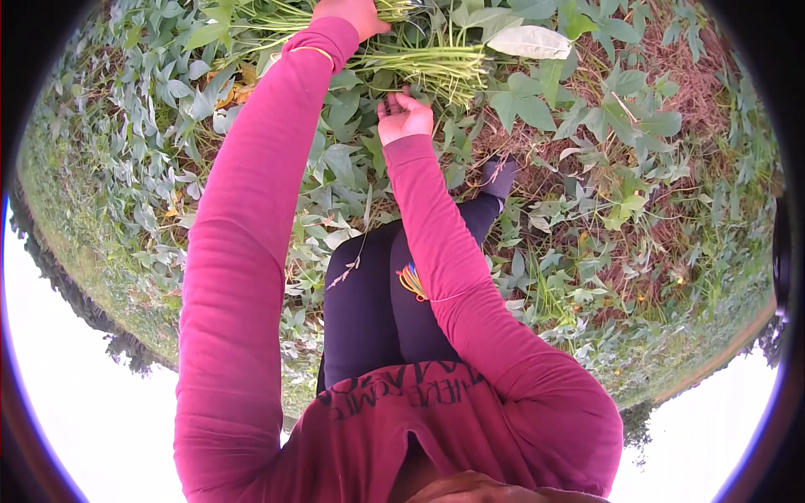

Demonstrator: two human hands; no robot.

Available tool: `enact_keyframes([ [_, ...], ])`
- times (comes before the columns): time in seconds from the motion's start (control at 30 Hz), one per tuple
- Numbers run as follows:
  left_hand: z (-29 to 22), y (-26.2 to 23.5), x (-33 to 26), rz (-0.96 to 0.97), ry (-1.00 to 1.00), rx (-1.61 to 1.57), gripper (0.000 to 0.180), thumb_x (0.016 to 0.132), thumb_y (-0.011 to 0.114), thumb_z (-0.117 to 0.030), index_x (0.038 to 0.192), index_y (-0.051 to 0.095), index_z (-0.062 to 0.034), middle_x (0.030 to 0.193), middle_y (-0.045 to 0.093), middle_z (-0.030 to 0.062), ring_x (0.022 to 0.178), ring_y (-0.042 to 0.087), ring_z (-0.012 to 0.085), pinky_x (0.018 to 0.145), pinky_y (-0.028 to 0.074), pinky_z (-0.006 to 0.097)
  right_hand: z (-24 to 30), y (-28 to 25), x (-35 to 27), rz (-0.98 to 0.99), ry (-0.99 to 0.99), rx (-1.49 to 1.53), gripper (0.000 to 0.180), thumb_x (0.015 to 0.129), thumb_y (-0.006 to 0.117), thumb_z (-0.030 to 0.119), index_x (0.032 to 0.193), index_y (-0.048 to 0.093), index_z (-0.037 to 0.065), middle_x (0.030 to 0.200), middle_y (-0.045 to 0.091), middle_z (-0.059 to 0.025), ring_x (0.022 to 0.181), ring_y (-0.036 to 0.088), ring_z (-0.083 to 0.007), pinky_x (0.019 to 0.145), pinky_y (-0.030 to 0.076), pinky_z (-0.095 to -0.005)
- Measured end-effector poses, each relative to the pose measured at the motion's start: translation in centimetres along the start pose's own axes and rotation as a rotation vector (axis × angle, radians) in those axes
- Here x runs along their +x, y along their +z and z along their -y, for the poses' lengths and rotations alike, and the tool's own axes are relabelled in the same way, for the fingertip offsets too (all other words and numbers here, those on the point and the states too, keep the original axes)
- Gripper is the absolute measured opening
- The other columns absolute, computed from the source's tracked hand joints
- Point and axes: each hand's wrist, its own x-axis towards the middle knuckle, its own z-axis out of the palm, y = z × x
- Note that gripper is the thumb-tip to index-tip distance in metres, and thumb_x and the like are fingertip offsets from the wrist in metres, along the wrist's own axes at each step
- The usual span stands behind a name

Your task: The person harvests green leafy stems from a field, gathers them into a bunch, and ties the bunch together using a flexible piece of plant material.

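Observation:
I am bent over a patch of leafy green vines. My left hand (352, 12) reaches to the top edge of the view and is closed around a bundle of long green stems (428, 63) that lies across the plants. My right hand (402, 113) hovers just under the cut ends of that bundle, palm showing and fingers loosely curled with nothing clearly in them. Both arms wear magenta sleeves. A large pale leaf (528, 40) sticks out of the bundle's right side.
Green vine leaves (587, 117) cover the ground all around. Dry brown straw (696, 92) shows through at the upper right. My legs in black trousers (369, 310) stand among the plants, with one dark shoe (500, 174) near the bundle.

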Motion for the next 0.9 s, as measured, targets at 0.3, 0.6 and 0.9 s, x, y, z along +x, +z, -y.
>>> enact_keyframes([
  [0.3,-0.6,1.2,0.5,-0.095,-0.047,-0.025,0.02,0.085,0.057,-0.015,0.083,0.075,-0.0052,0.086,0.072,0.0175,0.084,0.071,0.031,0.074,0.056,0.041,3.0,2.5,-5.7,0.088,-0.726,-0.857,0.078,0.066,0.072,-0.004,0.139,0.046,0.006,0.125,0.041,-0.0156,0.111,0.047,-0.0279,0.096,0.04,-0.0371],
  [0.6,0.2,0.1,-0.6,-0.062,-0.064,-0.121,0.023,0.086,0.055,-0.015,0.088,0.074,-0.002,0.092,0.072,0.0193,0.088,0.07,0.0344,0.079,0.054,0.043,6.3,1.3,-4.0,0.274,-0.45,-0.942,0.052,0.093,0.067,0.022,0.141,0.046,0.013,0.093,0.06,-0.0001,0.071,0.053,-0.0067,0.059,0.044,-0.024],
  [0.9,-1.1,-3.3,-4.6,-0.128,-0.033,-0.24,0.031,0.083,0.058,-0.021,0.112,0.063,-0.0096,0.099,0.071,0.0191,0.09,0.068,0.0377,0.079,0.055,0.045,7.9,3.1,-6.7,0.344,-0.623,-0.9,0.038,0.092,0.068,0.017,0.126,0.059,0.003,0.096,0.063,-0.0044,0.082,0.061,-0.0149,0.075,0.051,-0.028],
])
